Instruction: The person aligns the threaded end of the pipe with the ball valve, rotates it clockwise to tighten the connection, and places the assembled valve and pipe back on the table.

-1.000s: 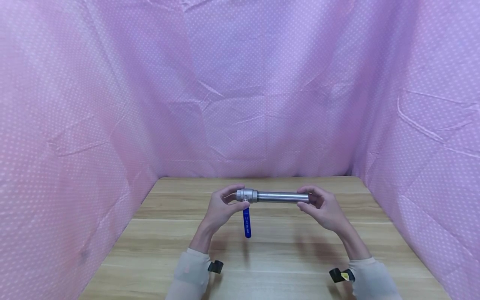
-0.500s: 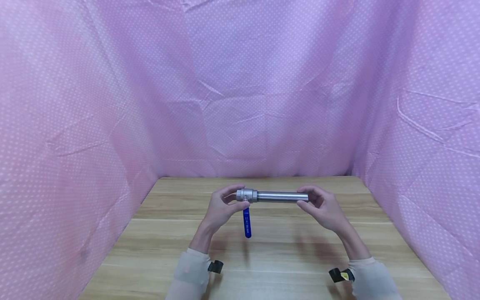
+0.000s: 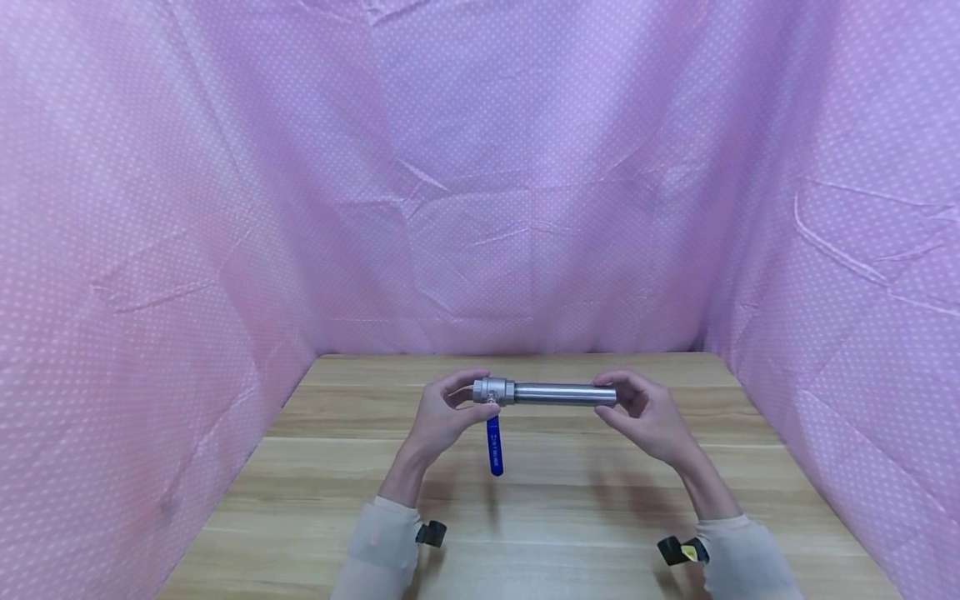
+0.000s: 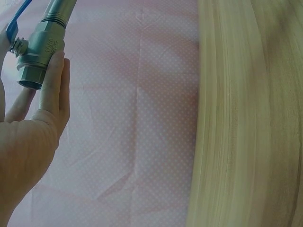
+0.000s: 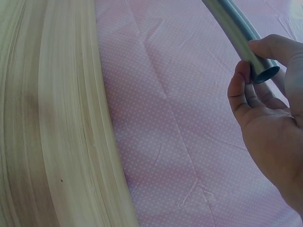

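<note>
A steel ball valve (image 3: 495, 390) is held level above the table, its blue lever handle (image 3: 494, 446) hanging toward the person. From the valve's right end runs a straight steel pipe (image 3: 558, 393); in the left wrist view a few threads (image 4: 56, 18) show where the two meet. My left hand (image 3: 440, 417) grips the valve body between thumb and fingers. At the pipe's free end, my right hand (image 3: 651, 421) pinches it with thumb and fingertips. The right wrist view shows that end's hollow opening (image 5: 268, 74).
Beneath the hands lies a wood-grain table (image 3: 540, 533). Pink dotted cloth (image 3: 480, 208) hangs behind it and along both sides. Each wrist wears a small black camera, such as the left one (image 3: 431, 533).
Both hands and the valve stay in place. The right fingers shift very slightly at the pipe's end, and the shine along the pipe looks different.
</note>
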Demonstrator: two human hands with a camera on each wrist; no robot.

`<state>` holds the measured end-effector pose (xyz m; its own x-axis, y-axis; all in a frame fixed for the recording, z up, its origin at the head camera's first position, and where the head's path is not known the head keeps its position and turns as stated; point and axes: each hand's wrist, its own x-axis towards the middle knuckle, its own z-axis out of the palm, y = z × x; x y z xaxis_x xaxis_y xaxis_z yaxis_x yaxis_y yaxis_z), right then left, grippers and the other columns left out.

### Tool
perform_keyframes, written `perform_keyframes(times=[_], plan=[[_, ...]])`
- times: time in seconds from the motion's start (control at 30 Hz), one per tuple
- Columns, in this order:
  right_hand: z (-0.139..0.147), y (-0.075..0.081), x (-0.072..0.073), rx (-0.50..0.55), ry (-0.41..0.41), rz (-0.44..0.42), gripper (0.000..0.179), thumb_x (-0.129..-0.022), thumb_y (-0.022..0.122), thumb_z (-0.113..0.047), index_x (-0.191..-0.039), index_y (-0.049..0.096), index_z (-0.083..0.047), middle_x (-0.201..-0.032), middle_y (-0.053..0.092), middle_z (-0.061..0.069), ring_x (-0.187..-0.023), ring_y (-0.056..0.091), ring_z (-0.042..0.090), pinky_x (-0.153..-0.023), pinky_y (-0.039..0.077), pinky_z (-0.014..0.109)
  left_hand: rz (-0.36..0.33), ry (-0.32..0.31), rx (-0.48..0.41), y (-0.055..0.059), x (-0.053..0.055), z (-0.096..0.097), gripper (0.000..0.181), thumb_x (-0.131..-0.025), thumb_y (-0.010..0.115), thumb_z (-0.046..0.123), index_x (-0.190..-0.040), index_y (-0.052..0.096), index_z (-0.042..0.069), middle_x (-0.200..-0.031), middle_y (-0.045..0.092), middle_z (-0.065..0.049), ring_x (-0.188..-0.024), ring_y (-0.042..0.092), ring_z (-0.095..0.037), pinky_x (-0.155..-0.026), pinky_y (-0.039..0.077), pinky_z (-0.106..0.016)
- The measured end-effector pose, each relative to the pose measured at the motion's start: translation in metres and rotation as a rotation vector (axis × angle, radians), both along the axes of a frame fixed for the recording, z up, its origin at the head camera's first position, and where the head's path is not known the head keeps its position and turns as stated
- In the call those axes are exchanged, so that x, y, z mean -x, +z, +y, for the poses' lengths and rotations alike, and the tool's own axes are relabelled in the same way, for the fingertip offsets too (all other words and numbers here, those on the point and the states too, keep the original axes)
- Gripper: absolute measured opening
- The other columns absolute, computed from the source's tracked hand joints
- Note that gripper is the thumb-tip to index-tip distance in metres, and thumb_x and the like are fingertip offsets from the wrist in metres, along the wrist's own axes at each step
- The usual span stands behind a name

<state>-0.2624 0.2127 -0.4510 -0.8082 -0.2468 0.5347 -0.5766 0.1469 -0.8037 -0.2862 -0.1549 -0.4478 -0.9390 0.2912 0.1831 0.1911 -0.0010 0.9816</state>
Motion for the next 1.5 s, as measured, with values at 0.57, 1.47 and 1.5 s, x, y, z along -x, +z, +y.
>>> perform_keyframes(times=[0.57,1.47,1.5], plan=[[0.0001,0.0010,-0.0017,-0.009,-0.016,0.006,0.036,-0.095,0.077,0.017,-0.129,0.069,0.009,-0.115,0.079,-0.017,-0.095,0.072,-0.003,-0.074,0.061,0.015,0.002,0.007,0.010,-0.0012,-0.0002,0.0008,0.059,-0.091,0.093,0.013,-0.146,0.074,0.017,-0.150,0.070,-0.014,-0.131,0.075,-0.027,-0.106,0.067,-0.036],[0.0003,0.0006,-0.0022,-0.062,-0.107,-0.060,0.026,-0.101,0.079,0.003,-0.126,0.075,0.003,-0.096,0.077,-0.016,-0.076,0.069,0.000,-0.062,0.059,0.021,-0.004,0.002,0.012,0.0001,-0.0007,0.0011,0.060,-0.091,0.093,0.013,-0.147,0.073,0.017,-0.150,0.070,-0.014,-0.129,0.076,-0.025,-0.104,0.067,-0.034],[0.0004,0.0006,-0.0021,-0.055,-0.099,-0.058,0.028,-0.100,0.079,0.004,-0.127,0.074,0.003,-0.098,0.077,-0.016,-0.078,0.069,0.000,-0.062,0.060,0.020,-0.005,0.002,0.013,0.0002,-0.0008,0.0011,0.060,-0.091,0.093,0.013,-0.147,0.073,0.018,-0.150,0.070,-0.013,-0.129,0.076,-0.025,-0.105,0.067,-0.034]])
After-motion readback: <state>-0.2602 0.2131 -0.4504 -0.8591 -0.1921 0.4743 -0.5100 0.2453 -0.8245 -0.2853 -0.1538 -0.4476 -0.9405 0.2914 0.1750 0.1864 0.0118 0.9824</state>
